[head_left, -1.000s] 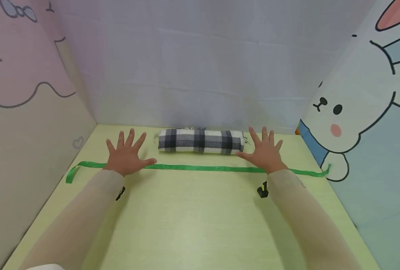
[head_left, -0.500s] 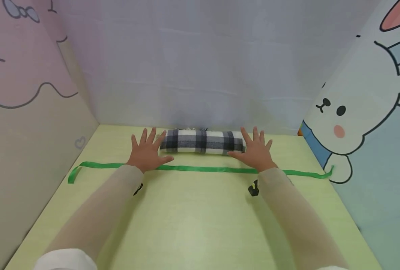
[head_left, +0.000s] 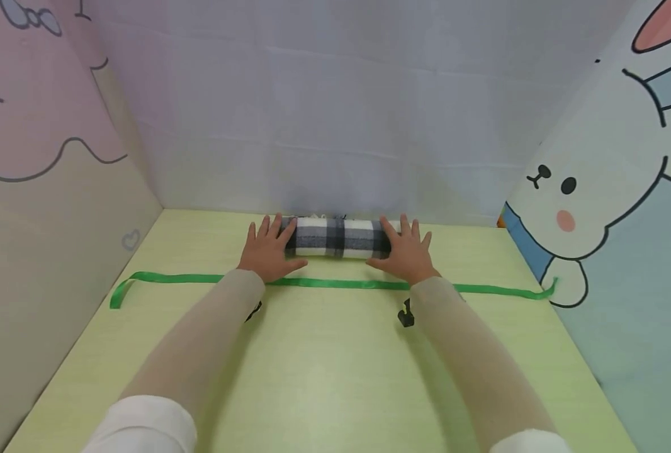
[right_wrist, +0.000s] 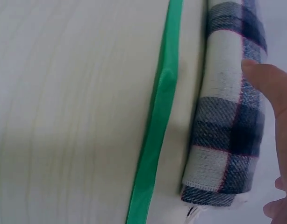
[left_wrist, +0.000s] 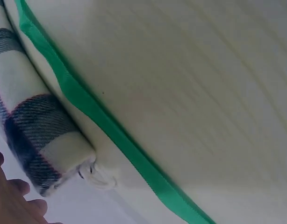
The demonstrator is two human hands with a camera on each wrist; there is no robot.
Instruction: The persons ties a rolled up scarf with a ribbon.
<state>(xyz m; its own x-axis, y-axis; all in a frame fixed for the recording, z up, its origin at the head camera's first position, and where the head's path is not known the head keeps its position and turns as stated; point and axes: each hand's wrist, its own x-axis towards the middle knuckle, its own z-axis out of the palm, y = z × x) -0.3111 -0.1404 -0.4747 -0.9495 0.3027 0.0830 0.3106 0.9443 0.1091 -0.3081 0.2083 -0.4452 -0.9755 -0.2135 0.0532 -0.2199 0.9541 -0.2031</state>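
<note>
A rolled plaid scarf (head_left: 335,239), dark blue, grey and white with fringed ends, lies crosswise at the back of the table. Over its left end, my left hand (head_left: 266,253) reaches with fingers spread. My right hand (head_left: 406,253) has its fingers spread over the opposite end, thumb pointing inward. In the right wrist view, a fingertip overlaps the scarf (right_wrist: 223,126). The left wrist view shows the fringed end of the scarf (left_wrist: 45,126) beside several fingertips. Nearer me, a green ribbon (head_left: 335,284) stretches across the table, passing beneath both wrists.
The pale yellow table (head_left: 324,371) extends toward me from the scarf. A white cloth wall (head_left: 335,113) rises right behind it. Printed side walls stand left and right, the right one with a cartoon rabbit (head_left: 602,189). Black wrist-camera parts (head_left: 406,314) hang below the sleeves.
Both hands have moved inward toward each other, from beside the scarf's ends to over them. The scarf and the ribbon have stayed in place.
</note>
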